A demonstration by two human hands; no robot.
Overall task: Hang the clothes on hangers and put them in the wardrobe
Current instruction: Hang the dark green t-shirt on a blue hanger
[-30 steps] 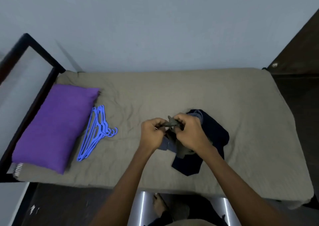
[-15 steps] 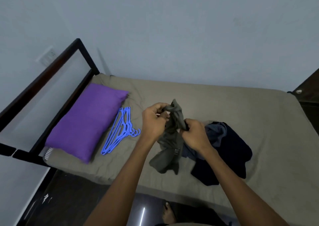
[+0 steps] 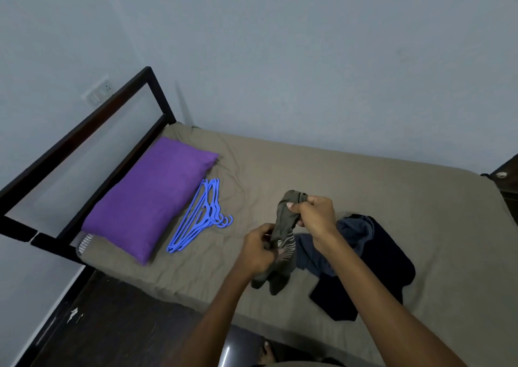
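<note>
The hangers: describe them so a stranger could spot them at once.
Start at the bed and find the purple pillow at its head. Right beside it lies a flat bunch of hangers, hooks pointing toward the clothes. They are thin and bright blue, the only plastic there.

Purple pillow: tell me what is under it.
The purple pillow lies on the olive bedsheet. At its near corner a striped bit of fabric peeks out from beneath. Whatever else lies under it is covered. The blue hangers lie beside it, not under.
</note>
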